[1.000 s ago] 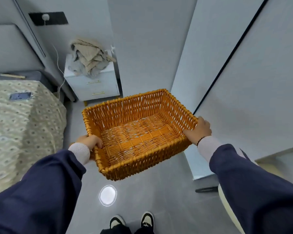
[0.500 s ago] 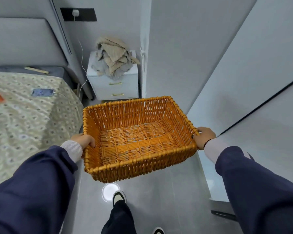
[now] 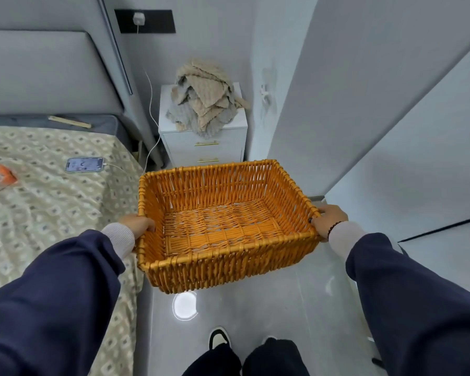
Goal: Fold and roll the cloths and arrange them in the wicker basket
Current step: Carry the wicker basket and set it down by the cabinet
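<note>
Grey bedroom walls framed a white nightstand (image 3: 203, 147) piled with unfolded cloths (image 3: 204, 100); just before it, the empty wicker basket (image 3: 223, 253) hung above the floor, left hand (image 3: 136, 225) and right hand (image 3: 330, 219) gripping opposite rims. Either grip slipping could tip it.

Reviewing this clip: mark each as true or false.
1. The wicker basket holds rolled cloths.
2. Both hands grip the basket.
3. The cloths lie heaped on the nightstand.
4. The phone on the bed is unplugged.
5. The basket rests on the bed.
1. False: the wicker basket is empty.
2. True: the left hand and right hand grip its opposite ends.
3. True: the cloths are heaped on the nightstand.
4. False: a white cable is plugged into the phone.
5. False: it is held over the floor beside the bed.
</note>
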`<state>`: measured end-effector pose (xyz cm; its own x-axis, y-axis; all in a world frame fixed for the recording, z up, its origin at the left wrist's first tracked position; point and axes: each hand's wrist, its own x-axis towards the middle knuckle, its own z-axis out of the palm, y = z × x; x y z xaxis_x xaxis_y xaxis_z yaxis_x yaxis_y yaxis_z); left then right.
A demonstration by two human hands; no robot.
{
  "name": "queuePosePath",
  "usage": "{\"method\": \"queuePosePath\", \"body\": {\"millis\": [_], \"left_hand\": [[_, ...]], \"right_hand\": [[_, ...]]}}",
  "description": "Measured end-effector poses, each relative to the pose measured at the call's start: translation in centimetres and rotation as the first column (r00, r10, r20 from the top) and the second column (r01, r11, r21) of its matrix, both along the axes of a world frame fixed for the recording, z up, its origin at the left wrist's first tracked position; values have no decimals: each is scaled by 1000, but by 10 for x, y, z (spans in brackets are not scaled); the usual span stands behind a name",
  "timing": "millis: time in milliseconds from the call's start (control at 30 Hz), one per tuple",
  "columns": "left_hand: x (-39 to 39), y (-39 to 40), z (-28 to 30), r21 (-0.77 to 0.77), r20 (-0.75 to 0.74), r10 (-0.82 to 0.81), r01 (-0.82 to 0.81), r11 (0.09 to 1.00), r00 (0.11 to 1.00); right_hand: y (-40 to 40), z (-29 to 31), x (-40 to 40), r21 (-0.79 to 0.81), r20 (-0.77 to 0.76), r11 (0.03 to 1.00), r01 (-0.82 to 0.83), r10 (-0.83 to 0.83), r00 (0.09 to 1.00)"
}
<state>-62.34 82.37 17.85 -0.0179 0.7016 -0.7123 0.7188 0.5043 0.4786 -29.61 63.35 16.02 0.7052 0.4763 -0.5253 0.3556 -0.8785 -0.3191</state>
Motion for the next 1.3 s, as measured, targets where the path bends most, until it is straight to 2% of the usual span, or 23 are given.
{"method": "queuePosePath", "body": {"millis": [133, 300, 533, 867, 1200, 1300], "left_hand": [[-3, 35, -15, -11, -38, -21, 20, 1000, 999], [2, 80, -32, -20, -76, 27, -28, 999, 997], [23, 158, -62, -30, -117, 72, -76, 997, 991], [35, 246, -108, -68, -149, 13, -24, 997, 989], [36, 338, -175, -77, -96, -102, 95, 993, 990], [48, 353, -215, -75, -92, -149, 142, 987, 985]], "right_hand": [[42, -8, 1, -1, -34, 1000, -14, 14, 999], [93, -18, 9, 6, -70, 1000, -23, 23, 997], [181, -37, 33, -79, -58, 990, -118, 113, 992], [258, -72, 36, -95, -86, 994, -51, 43, 995], [297, -143, 0, -56, -86, 989, 139, -143, 986], [304, -184, 3, -51, -78, 984, 171, -175, 982]]}}
